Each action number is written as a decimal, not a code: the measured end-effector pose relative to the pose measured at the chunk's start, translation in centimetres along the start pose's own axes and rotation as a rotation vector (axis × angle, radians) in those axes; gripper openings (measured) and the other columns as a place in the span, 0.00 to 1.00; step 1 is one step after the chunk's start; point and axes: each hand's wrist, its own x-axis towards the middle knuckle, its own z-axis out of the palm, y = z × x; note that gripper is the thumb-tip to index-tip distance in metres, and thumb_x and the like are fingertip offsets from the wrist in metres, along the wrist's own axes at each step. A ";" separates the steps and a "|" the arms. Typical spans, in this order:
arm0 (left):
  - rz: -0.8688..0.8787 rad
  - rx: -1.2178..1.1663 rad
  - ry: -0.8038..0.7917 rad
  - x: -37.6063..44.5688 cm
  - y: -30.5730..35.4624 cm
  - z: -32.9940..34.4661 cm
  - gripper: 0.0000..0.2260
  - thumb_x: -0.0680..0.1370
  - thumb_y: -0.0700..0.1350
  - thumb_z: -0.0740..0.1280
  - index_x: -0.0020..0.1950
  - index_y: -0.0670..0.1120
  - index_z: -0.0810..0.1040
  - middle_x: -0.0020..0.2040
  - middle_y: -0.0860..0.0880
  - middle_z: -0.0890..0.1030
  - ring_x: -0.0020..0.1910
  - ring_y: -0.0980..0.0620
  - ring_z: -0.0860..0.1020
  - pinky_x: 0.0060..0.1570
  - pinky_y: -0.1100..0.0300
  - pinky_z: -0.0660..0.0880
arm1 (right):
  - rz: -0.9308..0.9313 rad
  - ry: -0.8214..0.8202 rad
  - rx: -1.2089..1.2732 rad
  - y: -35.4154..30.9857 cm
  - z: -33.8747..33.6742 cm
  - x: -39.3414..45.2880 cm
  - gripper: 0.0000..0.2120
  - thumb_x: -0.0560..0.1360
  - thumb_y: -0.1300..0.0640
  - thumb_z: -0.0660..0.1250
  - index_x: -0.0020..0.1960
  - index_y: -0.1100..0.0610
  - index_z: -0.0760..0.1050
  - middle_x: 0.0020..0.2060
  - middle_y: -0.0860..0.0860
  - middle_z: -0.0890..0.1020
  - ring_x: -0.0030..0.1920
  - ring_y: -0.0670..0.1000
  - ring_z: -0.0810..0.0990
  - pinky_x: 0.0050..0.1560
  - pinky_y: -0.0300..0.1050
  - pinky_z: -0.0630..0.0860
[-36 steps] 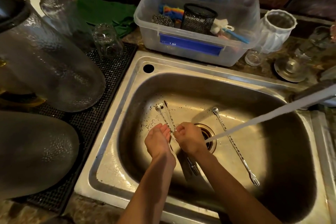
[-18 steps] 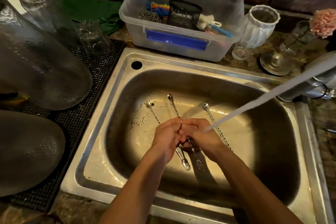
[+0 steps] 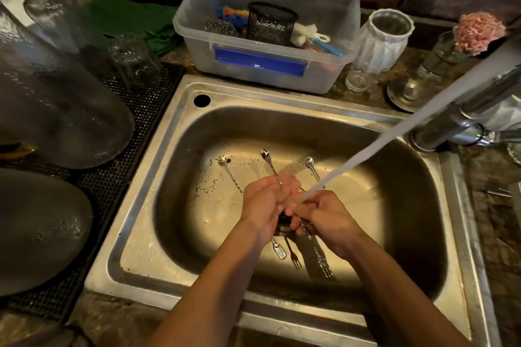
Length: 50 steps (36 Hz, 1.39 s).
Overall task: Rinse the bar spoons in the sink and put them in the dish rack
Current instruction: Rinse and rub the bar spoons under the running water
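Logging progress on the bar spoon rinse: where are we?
Done: nothing racked that I can see. In hand: left hand and right hand hold the middle twisted steel bar spoon under the tap's water stream. Left: two more spoons lie in the steel sink; all three need racking.

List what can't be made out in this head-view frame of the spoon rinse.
- Middle bar spoon: shaft hidden inside the left hand and right hand.
- Sink drain: mostly covered by both hands.
- Faucet: spout cut off by the right edge.
- Dish rack: cannot be identified for certain.
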 end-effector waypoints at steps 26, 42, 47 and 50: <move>-0.071 -0.149 0.047 -1.4 -1.2 1.0 0.07 0.80 0.29 0.61 0.53 0.33 0.78 0.52 0.36 0.83 0.40 0.46 0.87 0.38 0.58 0.82 | 0.103 0.073 -0.083 -0.4 -1.3 -6.1 0.14 0.79 0.62 0.67 0.36 0.60 0.83 0.26 0.54 0.80 0.24 0.48 0.74 0.26 0.38 0.72; -0.097 -0.173 -0.005 -2.5 -1.5 1.4 0.07 0.80 0.27 0.58 0.51 0.33 0.75 0.38 0.36 0.85 0.36 0.45 0.86 0.35 0.59 0.83 | 0.094 0.037 -0.061 -0.5 -2.4 -9.8 0.16 0.79 0.64 0.66 0.34 0.60 0.84 0.25 0.56 0.79 0.24 0.49 0.75 0.24 0.38 0.71; -0.073 -0.188 0.002 -2.6 -2.0 2.0 0.11 0.79 0.25 0.57 0.59 0.30 0.73 0.50 0.32 0.81 0.36 0.45 0.86 0.35 0.58 0.83 | 0.112 0.046 -0.140 -0.4 -3.4 -10.4 0.13 0.80 0.61 0.66 0.40 0.66 0.83 0.28 0.61 0.80 0.26 0.53 0.74 0.26 0.40 0.70; -0.073 -0.185 0.002 -2.7 -2.0 2.2 0.12 0.79 0.24 0.56 0.60 0.28 0.73 0.53 0.29 0.80 0.34 0.45 0.86 0.30 0.63 0.80 | 0.125 0.041 -0.155 -0.3 -3.9 -10.7 0.13 0.79 0.60 0.66 0.40 0.66 0.83 0.28 0.61 0.80 0.25 0.53 0.74 0.26 0.40 0.69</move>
